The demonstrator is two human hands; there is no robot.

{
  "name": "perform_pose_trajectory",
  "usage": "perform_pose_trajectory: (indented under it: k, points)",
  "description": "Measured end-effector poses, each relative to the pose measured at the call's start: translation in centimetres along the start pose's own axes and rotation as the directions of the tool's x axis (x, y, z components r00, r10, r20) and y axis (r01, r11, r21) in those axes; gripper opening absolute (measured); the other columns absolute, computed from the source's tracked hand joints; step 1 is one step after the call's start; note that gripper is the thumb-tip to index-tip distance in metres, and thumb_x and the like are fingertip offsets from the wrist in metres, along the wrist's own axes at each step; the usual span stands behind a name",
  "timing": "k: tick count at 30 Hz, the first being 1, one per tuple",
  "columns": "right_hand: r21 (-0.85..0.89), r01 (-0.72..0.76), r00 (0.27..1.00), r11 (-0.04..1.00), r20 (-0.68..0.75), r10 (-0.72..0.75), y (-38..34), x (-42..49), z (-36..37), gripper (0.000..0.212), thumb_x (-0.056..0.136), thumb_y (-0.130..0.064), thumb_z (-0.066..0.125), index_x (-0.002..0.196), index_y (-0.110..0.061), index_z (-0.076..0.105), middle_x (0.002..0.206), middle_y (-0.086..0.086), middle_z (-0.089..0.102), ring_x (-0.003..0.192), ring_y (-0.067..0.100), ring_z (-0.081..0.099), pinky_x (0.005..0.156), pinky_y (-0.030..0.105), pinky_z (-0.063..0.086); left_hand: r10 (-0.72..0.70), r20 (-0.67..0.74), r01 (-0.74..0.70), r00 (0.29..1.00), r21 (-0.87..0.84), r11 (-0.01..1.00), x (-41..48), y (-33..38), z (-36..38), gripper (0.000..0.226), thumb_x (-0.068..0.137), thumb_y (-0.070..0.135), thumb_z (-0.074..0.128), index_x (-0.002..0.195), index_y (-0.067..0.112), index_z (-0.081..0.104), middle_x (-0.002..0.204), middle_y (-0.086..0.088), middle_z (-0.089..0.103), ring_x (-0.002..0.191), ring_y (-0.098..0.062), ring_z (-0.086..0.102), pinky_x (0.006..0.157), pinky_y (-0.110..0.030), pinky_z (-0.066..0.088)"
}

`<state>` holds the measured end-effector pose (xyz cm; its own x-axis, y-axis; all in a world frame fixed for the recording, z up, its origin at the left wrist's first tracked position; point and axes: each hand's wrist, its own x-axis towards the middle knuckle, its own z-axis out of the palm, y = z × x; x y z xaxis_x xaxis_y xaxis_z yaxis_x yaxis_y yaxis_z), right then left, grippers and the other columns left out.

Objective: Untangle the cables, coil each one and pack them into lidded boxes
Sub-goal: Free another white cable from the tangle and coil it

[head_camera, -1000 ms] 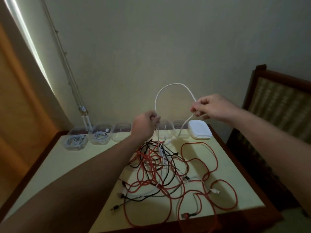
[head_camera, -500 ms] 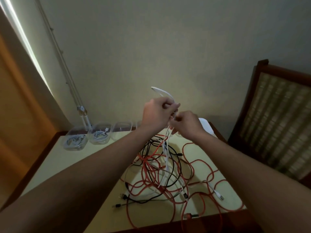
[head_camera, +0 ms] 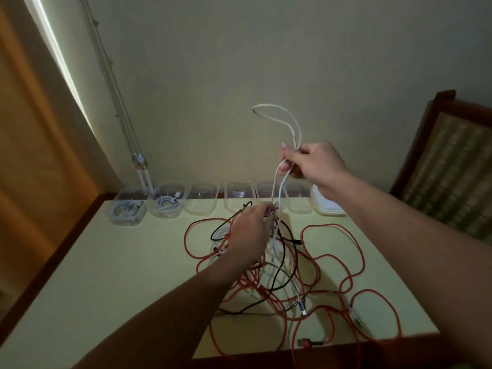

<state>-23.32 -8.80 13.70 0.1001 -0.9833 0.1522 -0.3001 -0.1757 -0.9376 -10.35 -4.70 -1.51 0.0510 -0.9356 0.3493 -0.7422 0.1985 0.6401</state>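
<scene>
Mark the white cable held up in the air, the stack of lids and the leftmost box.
white cable [head_camera: 269, 104], head view, top of the raised loop.
stack of lids [head_camera: 328, 209], head view, front edge of the stack.
leftmost box [head_camera: 125, 221], head view, its clear front wall.

The table [head_camera: 119, 262] is finished pale and matt, edged in dark wood. Boxes [head_camera: 201, 199] along its far edge are of clear glossy plastic. The white cable [head_camera: 292, 121] is smoothly sheathed, the red cables [head_camera: 356, 251] matt.
</scene>
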Motion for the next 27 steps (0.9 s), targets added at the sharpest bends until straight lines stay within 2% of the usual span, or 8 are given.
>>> perform_pose_trajectory:
  k: [3, 5, 8, 12, 17, 20, 23, 27]
  points:
    - [0.113, 0.046, 0.999, 0.993, -0.032, -0.043, -2.2, 1.3, -1.5, 0.029, 0.098, -0.03, 0.065, 0.077, -0.01, 0.067, 0.064, 0.004, 0.069, 0.066, 0.017, 0.069, 0.06, 0.022, 0.054, 0.019, -0.119, -0.022, 0.993, -0.029, 0.999, 1.6, -0.7, -1.2, 0.021, 0.101, 0.037, 0.052, 0.111, 0.025, 0.066, 0.097, 0.006, 0.067, 0.084, -0.009, 0.058, 0.067, -0.021, 0.042]
    - [0.157, 0.071, 0.996, 0.985, -0.056, -0.063, -2.9, 1.9, -2.2, 0.029, 0.098, -0.032, 0.065, 0.078, -0.011, 0.067, 0.061, 0.002, 0.069, 0.067, 0.018, 0.071, 0.059, 0.02, 0.052, 0.087, -0.152, -0.089, 0.985, -0.007, 0.996, 2.3, -1.4, -2.1, 0.021, 0.101, 0.041, 0.052, 0.106, 0.027, 0.067, 0.091, 0.004, 0.067, 0.08, -0.012, 0.058, 0.065, -0.027, 0.044]
    - [0.183, 0.08, 0.996, 0.98, -0.06, -0.07, -2.9, 2.0, -2.6, 0.029, 0.099, -0.031, 0.063, 0.078, -0.01, 0.065, 0.058, 0.0, 0.068, 0.064, 0.016, 0.07, 0.06, 0.021, 0.052, 0.155, -0.133, -0.152, 0.979, 0.031, 0.988, 3.0, -1.7, -3.2, 0.025, 0.097, 0.047, 0.049, 0.099, 0.029, 0.067, 0.087, 0.004, 0.068, 0.084, -0.019, 0.058, 0.073, -0.04, 0.05]
    - [0.275, 0.12, 0.984, 0.954, -0.162, -0.077, -3.4, 2.3, -4.0, 0.028, 0.1, -0.031, 0.061, 0.081, -0.011, 0.061, 0.058, -0.002, 0.066, 0.062, 0.013, 0.07, 0.058, 0.019, 0.051, 0.091, -0.185, -0.078, 0.979, 0.077, 0.994, 4.8, -1.5, -4.7, 0.021, 0.087, 0.054, 0.063, 0.089, 0.034, 0.065, 0.084, 0.016, 0.065, 0.085, -0.011, 0.061, 0.08, -0.04, 0.049]
    - [0.209, 0.066, 0.989, 0.976, -0.144, -0.036, -1.7, 2.4, -5.4, 0.029, 0.101, -0.034, 0.06, 0.083, -0.011, 0.062, 0.066, 0.003, 0.067, 0.067, 0.016, 0.072, 0.06, 0.021, 0.052, -0.084, 0.101, 0.105, 0.991, -0.231, 0.967, 5.5, -2.6, -7.1, 0.011, 0.082, 0.039, 0.08, 0.081, 0.029, 0.075, 0.074, 0.01, 0.067, 0.074, -0.007, 0.059, 0.069, -0.027, 0.045]
    - [0.141, 0.023, 0.991, 0.99, -0.134, -0.004, 0.0, 1.9, -5.4, 0.029, 0.102, -0.033, 0.059, 0.084, -0.01, 0.063, 0.071, 0.008, 0.067, 0.066, 0.017, 0.073, 0.058, 0.021, 0.053, -0.148, 0.123, 0.177, 0.981, -0.269, 0.947, 5.2, -3.5, -7.6, 0.011, 0.086, 0.032, 0.077, 0.088, 0.021, 0.078, 0.072, 0.008, 0.064, 0.065, -0.003, 0.053, 0.059, -0.019, 0.042]
    - [0.058, -0.045, 0.998, 0.997, -0.041, 0.048, 1.8, 0.8, -4.5, 0.03, 0.101, -0.032, 0.059, 0.085, -0.007, 0.064, 0.076, 0.014, 0.069, 0.065, 0.019, 0.074, 0.056, 0.022, 0.055, -0.33, 0.179, 0.375, 0.927, -0.474, 0.796, 4.9, -4.2, -7.3, 0.009, 0.088, 0.021, 0.075, 0.093, 0.014, 0.077, 0.079, 0.003, 0.07, 0.067, -0.006, 0.059, 0.06, -0.017, 0.045]
    - [-0.192, -0.082, 0.988, 0.978, 0.111, 0.105, 3.8, -1.0, -2.5, 0.032, 0.1, -0.03, 0.06, 0.09, -0.002, 0.069, 0.083, 0.016, 0.076, 0.066, 0.024, 0.074, 0.056, 0.027, 0.059, -0.479, 0.309, 0.541, 0.822, -0.688, 0.484, 4.2, -3.3, -5.8, 0.013, 0.09, 0.012, 0.073, 0.097, 0.001, 0.075, 0.075, -0.005, 0.071, 0.056, -0.007, 0.065, 0.053, -0.019, 0.053]
